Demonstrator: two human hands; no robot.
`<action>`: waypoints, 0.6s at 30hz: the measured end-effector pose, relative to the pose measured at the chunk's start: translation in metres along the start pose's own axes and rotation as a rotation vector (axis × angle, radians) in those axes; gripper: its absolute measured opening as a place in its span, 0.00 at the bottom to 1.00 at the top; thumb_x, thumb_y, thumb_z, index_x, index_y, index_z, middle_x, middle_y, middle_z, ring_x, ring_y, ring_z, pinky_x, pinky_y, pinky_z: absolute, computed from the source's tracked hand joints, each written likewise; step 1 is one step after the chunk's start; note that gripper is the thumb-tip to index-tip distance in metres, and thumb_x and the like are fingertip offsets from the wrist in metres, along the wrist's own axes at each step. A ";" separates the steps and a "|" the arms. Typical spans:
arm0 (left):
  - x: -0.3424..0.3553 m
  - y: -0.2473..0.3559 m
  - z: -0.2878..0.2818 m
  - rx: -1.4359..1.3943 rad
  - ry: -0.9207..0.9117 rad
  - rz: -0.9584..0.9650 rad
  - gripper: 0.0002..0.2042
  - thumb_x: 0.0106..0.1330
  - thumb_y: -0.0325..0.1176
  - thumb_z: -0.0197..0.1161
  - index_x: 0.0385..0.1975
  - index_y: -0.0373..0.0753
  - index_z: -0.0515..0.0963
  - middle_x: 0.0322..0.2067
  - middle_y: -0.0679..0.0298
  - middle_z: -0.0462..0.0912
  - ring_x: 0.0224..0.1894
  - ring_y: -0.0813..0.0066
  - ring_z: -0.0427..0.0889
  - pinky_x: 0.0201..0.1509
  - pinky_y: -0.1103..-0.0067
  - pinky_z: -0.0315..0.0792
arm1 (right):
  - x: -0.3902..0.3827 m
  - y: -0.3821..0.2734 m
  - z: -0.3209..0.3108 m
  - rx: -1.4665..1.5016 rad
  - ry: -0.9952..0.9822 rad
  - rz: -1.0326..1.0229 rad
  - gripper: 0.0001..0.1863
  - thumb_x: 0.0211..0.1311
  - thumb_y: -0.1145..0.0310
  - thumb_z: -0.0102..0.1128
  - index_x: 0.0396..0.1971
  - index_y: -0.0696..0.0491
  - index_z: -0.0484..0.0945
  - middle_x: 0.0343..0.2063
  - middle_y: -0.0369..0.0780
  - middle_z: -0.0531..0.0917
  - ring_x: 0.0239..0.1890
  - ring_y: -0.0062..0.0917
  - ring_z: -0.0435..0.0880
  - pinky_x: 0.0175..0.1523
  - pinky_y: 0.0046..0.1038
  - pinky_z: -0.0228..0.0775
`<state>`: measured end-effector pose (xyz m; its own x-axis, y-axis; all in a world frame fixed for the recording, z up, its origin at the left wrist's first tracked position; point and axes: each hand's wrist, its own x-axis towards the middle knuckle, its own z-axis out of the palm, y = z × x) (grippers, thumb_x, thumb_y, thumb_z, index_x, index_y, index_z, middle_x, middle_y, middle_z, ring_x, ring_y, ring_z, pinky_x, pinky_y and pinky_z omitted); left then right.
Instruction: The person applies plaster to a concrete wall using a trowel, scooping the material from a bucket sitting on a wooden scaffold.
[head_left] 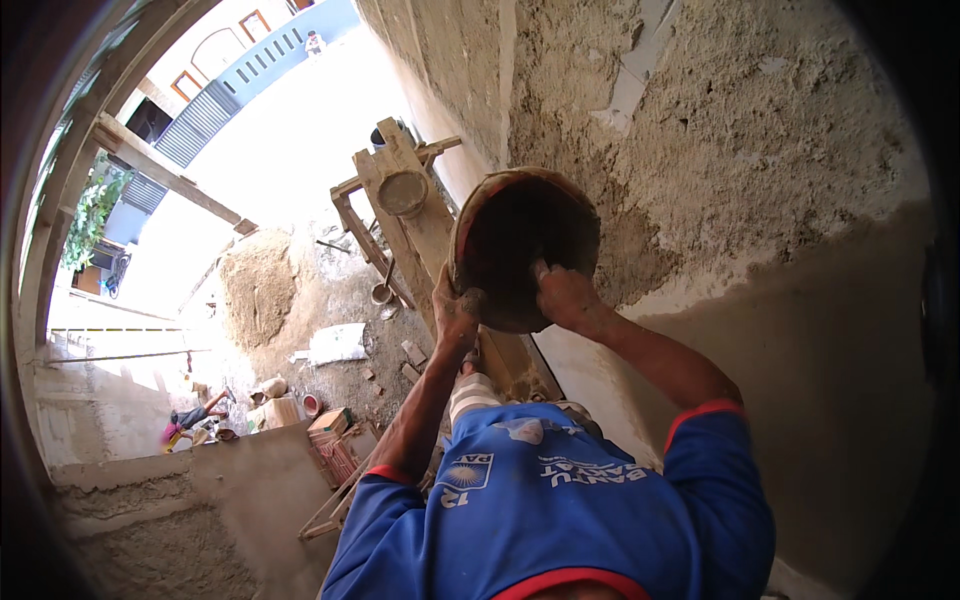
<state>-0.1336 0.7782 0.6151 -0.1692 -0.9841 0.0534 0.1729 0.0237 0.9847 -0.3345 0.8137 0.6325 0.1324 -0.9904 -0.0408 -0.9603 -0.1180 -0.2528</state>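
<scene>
A dark, round bucket (505, 215) with a mortar-crusted rim is tilted so that its mouth faces me. Its inside is in deep shadow, and I cannot see what it contains. My left hand (458, 312) grips the near left side of its rim, thumb over the edge. At the right part of the mouth, my right hand (568, 297) reaches in with its fingers curled. Whatever those fingers hold is lost in the dark. Beneath the bucket runs a mortar-stained wooden plank (428, 232) of a scaffold.
Rough wall (790, 130) rises on the right, with smoother grey plaster (770, 350) nearer me. A second bucket (403, 193) stands farther along the plank. Far below are a sand heap (258, 280), a pale sheet (338, 343), stacked bricks (338, 455) and another person (190, 420).
</scene>
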 end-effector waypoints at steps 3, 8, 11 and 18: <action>0.014 0.022 -0.002 -0.103 -0.037 -0.021 0.28 0.51 0.25 0.57 0.57 0.31 0.68 0.44 0.60 0.79 0.45 0.73 0.77 0.51 0.79 0.71 | -0.010 -0.012 -0.022 -0.178 -0.027 -0.207 0.15 0.55 0.74 0.52 0.43 0.62 0.73 0.30 0.51 0.82 0.30 0.44 0.84 0.36 0.41 0.78; 0.023 0.016 -0.008 -0.009 0.022 0.031 0.26 0.50 0.23 0.54 0.55 0.30 0.70 0.42 0.59 0.80 0.44 0.74 0.78 0.51 0.79 0.72 | -0.018 0.016 -0.081 -0.324 -0.250 -0.333 0.17 0.54 0.75 0.52 0.46 0.64 0.72 0.29 0.49 0.81 0.30 0.41 0.84 0.35 0.38 0.78; 0.021 0.018 -0.002 0.081 -0.009 0.016 0.28 0.49 0.22 0.54 0.55 0.30 0.70 0.42 0.59 0.80 0.45 0.74 0.78 0.51 0.78 0.72 | 0.004 0.025 -0.100 -0.358 -0.061 -0.284 0.18 0.54 0.76 0.52 0.46 0.65 0.73 0.29 0.49 0.81 0.31 0.40 0.84 0.36 0.38 0.78; 0.024 0.022 0.010 0.041 -0.023 0.029 0.29 0.47 0.24 0.55 0.56 0.31 0.70 0.43 0.57 0.81 0.45 0.72 0.79 0.53 0.76 0.71 | -0.032 0.029 -0.049 -0.378 -0.122 -0.339 0.17 0.55 0.74 0.51 0.45 0.65 0.74 0.26 0.48 0.80 0.28 0.38 0.84 0.30 0.36 0.77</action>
<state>-0.1434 0.7573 0.6395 -0.1874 -0.9786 0.0851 0.1380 0.0595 0.9886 -0.3790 0.8385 0.6736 0.4575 -0.8789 -0.1353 -0.8770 -0.4711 0.0947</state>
